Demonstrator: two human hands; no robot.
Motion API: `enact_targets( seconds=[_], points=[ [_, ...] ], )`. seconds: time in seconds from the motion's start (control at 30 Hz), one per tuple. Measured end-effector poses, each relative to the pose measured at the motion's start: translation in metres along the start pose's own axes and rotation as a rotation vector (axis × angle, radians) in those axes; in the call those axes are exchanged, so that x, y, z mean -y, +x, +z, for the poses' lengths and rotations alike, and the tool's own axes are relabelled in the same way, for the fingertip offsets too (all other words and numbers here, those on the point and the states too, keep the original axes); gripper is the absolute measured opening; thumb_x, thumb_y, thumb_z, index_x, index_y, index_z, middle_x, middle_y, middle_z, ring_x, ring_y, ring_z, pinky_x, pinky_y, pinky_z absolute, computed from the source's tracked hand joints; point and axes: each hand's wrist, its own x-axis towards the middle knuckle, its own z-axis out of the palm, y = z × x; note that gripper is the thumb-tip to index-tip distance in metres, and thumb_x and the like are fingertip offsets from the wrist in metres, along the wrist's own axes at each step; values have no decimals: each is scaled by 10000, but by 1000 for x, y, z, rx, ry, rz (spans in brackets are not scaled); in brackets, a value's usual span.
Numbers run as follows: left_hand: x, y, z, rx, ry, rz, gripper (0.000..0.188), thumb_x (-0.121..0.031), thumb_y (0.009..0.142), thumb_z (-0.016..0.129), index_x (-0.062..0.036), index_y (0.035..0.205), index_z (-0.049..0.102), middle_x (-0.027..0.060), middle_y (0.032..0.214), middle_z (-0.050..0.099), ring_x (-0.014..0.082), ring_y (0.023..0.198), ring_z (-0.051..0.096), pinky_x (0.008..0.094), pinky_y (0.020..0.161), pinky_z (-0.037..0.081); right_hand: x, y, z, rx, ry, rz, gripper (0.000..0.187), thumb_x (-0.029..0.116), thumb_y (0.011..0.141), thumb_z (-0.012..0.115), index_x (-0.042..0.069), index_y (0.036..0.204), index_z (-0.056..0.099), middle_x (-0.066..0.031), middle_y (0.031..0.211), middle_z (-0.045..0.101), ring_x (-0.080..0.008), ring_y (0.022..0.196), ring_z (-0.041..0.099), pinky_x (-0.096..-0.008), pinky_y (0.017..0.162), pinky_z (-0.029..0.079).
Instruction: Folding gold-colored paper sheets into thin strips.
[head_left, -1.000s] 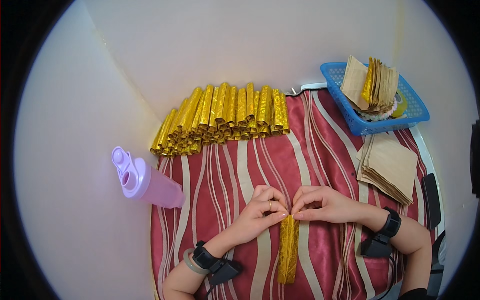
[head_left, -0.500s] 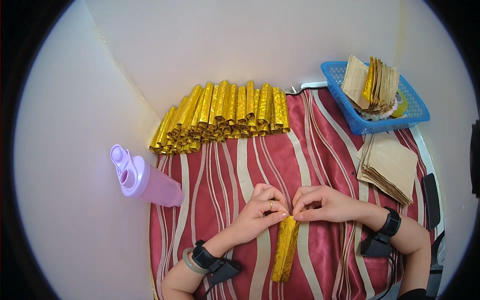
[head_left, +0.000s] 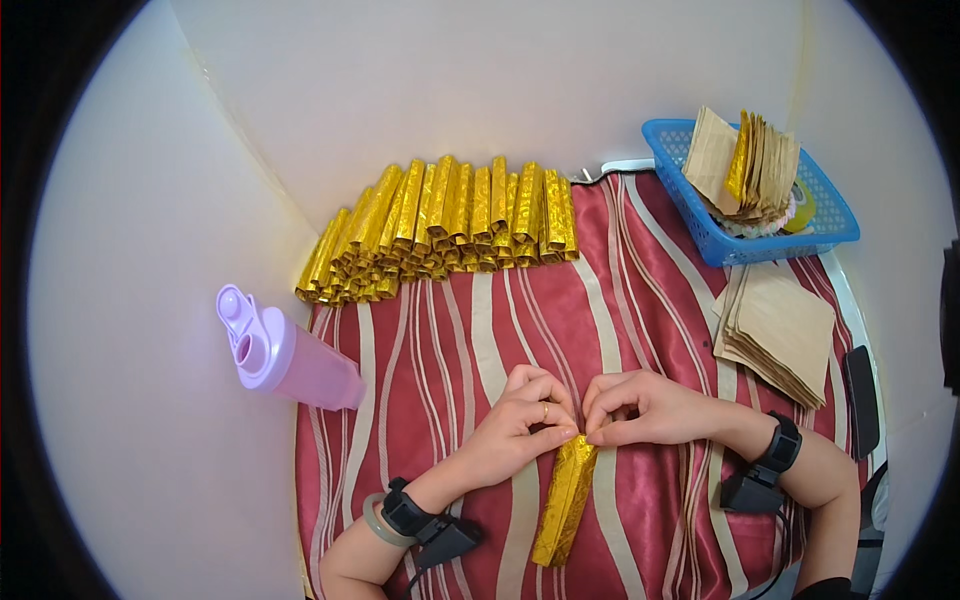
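Note:
A long folded strip of shiny gold paper (head_left: 564,505) lies over the striped cloth, pointing toward me, with a crease along its length. My left hand (head_left: 525,420), with a ring on one finger, is closed and pinches the far end's left corner between thumb and fingertips. On the other side, my right hand (head_left: 645,408) is likewise closed and pinches the right corner of that end. The tips of both hands nearly meet there. My fingers partly cover the far edge of the paper.
Folded gold paper tubes (head_left: 440,215) are heaped at the back left. A purple bottle (head_left: 300,360) stands left of my hands. Brown paper sheets (head_left: 780,325) lie at right, below a blue basket (head_left: 715,245) holding more paper. A dark phone-like slab (head_left: 861,400) rests at the right edge.
The gold strip's near end has swung slightly to the left and the strip looks turned a little. Both hands stay almost in place, still pinching its far end.

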Motion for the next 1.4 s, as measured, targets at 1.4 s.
enact_targets(
  seconds=[1.4],
  points=[
    [-1,-1,2,-86,20,65,66,-117,833,687,-53,845,694,13,983,579,237,1074,425,361,954,354,4,0,0,13,-25,-17,153,127,884,690,11,983,699,-44,1002,600,-125,929,575,-251,792,450]
  ],
)
